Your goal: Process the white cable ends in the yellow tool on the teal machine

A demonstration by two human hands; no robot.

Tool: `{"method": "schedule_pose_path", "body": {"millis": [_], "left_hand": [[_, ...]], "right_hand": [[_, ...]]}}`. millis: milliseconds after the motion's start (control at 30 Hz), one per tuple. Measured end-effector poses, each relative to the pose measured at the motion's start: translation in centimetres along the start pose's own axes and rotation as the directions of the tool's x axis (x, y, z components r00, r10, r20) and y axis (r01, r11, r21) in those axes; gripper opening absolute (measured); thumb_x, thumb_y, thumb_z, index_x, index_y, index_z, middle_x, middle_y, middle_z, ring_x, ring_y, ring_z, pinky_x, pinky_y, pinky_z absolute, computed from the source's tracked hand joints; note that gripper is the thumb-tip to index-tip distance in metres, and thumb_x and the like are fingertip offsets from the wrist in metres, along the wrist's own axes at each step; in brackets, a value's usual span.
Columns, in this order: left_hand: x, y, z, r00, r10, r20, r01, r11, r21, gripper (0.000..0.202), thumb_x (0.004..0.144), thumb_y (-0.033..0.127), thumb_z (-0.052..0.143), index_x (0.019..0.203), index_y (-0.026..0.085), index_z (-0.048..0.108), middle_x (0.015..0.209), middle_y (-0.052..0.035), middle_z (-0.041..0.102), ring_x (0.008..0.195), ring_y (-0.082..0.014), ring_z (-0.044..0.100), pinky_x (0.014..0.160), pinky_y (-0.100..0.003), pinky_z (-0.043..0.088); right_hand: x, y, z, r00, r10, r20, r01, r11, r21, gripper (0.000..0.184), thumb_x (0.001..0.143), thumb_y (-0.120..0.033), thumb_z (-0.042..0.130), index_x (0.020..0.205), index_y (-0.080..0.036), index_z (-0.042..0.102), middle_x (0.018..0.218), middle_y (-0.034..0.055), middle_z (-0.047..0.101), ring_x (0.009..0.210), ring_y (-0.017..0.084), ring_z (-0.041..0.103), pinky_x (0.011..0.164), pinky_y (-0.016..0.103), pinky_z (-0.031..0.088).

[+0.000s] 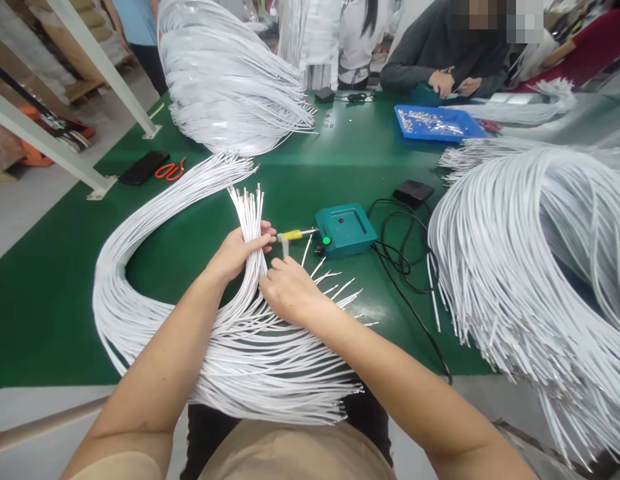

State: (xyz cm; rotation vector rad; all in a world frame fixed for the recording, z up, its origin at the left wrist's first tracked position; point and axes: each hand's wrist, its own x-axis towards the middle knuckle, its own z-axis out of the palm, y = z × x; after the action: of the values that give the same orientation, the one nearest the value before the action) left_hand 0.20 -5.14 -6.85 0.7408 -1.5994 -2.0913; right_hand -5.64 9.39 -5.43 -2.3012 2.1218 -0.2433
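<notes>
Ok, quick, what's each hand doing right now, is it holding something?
Left hand: closed around a bunch of white cables.
Right hand: curled, close beside that bunch; can't tell whether it's holding anything.

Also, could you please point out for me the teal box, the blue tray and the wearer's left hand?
Teal box (pixel 352 230): head view, on its recessed top.
Blue tray (pixel 431 135): head view, on its near wall.
Left hand (pixel 234 252): head view, near the base of the thumb.
</notes>
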Motion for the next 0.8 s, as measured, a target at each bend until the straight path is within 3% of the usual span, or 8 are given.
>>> {"method": "schedule_pose_path", "body": {"millis": [100,233,300,367,433,467,533,800], "left_hand": [[0.0,0.2,0.1,0.997,-0.075,-0.021,0.075,0.997,-0.017,0.038,0.063,0.028,0.075,0.097,0.012,0.066,0.085,-0.0037,0.065,0.075,-0.0101,0.061,0.071,-0.022,0.05],[-0.1,0.2,0.1,0.993,-0.108,0.038,0.107,0.994,0.018,0.046,0.062,0.03,0.076,0.103,0.013,0.067,0.071,-0.0003,0.064,0.064,-0.0086,0.058,0.066,-0.021,0.048],[0.0,0.0,0.1,0.995,-0.09,0.041,0.088,0.996,0.032,0.051,0.058,0.03,0.078,0.105,0.013,0.066,0.074,-0.0013,0.066,0.065,-0.0104,0.06,0.066,-0.023,0.047],[0.0,-0.2,0.2,0.997,-0.065,0.034,0.064,0.997,0.046,0.05,0.054,0.03,0.081,0.099,0.012,0.066,0.077,-0.0028,0.067,0.067,-0.0123,0.061,0.067,-0.025,0.048],[0.1,-0.5,0.3,0.998,-0.056,0.038,0.053,0.996,0.072,0.045,0.051,0.029,0.082,0.09,0.011,0.067,0.076,-0.0034,0.068,0.066,-0.0135,0.061,0.067,-0.026,0.048],[0.1,-0.5,0.4,0.997,-0.062,0.052,0.057,0.994,0.089,0.043,0.051,0.028,0.082,0.086,0.011,0.067,0.075,-0.0035,0.067,0.066,-0.0138,0.061,0.066,-0.026,0.048],[0.1,-0.6,0.6,0.993,-0.08,0.086,0.07,0.991,0.116,0.04,0.051,0.027,0.082,0.085,0.011,0.066,0.074,-0.0037,0.068,0.066,-0.0143,0.061,0.066,-0.026,0.047],[0.5,-0.1,0.9,0.999,-0.047,0.008,0.047,0.998,-0.04,0.03,0.061,0.023,0.075,0.087,0.012,0.067,0.086,-0.0044,0.068,0.072,-0.0111,0.061,0.073,-0.024,0.047]], "right_hand": [[-1.2,-1.2,-1.0,0.943,0.134,0.306,-0.169,0.981,0.092,0.018,0.078,-0.012,0.048,0.082,-0.013,0.065,0.077,0.0117,0.068,0.07,0.021,0.059,0.06,0.031,0.039],[-2.3,-1.4,-2.7,0.869,-0.035,0.493,-0.146,0.935,0.324,0.02,0.079,-0.018,0.048,0.076,-0.014,0.068,0.07,0.0096,0.068,0.059,0.018,0.059,0.052,0.027,0.036],[-2.0,0.0,-3.4,0.893,-0.025,0.45,-0.211,0.858,0.467,0.018,0.078,-0.023,0.052,0.071,-0.016,0.067,0.067,0.0057,0.068,0.058,0.015,0.058,0.055,0.025,0.038],[-1.0,2.1,-3.6,0.927,0.198,0.318,-0.352,0.753,0.557,0.021,0.081,-0.024,0.049,0.069,-0.017,0.065,0.065,0.0027,0.066,0.056,0.012,0.056,0.058,0.024,0.04],[0.4,4.4,-3.3,0.841,0.527,0.121,-0.47,0.604,0.643,0.023,0.085,-0.032,0.046,0.08,-0.018,0.063,0.065,0.001,0.063,0.053,0.01,0.054,0.056,0.024,0.04],[1.0,5.4,-3.0,0.79,0.612,0.038,-0.457,0.545,0.703,0.022,0.085,-0.035,0.047,0.085,-0.018,0.062,0.066,-0.0001,0.062,0.053,0.01,0.054,0.055,0.024,0.041],[2.2,6.9,-2.2,0.758,0.652,-0.015,-0.359,0.437,0.825,0.02,0.08,-0.037,0.054,0.086,-0.019,0.06,0.064,-0.0026,0.059,0.05,0.009,0.052,0.05,0.022,0.041],[2.8,7.1,1.3,0.8,0.583,0.142,-0.246,0.103,0.964,0.021,0.069,-0.034,0.064,0.064,-0.017,0.053,0.05,-0.0054,0.053,0.036,0.006,0.047,0.038,0.019,0.04]]}}
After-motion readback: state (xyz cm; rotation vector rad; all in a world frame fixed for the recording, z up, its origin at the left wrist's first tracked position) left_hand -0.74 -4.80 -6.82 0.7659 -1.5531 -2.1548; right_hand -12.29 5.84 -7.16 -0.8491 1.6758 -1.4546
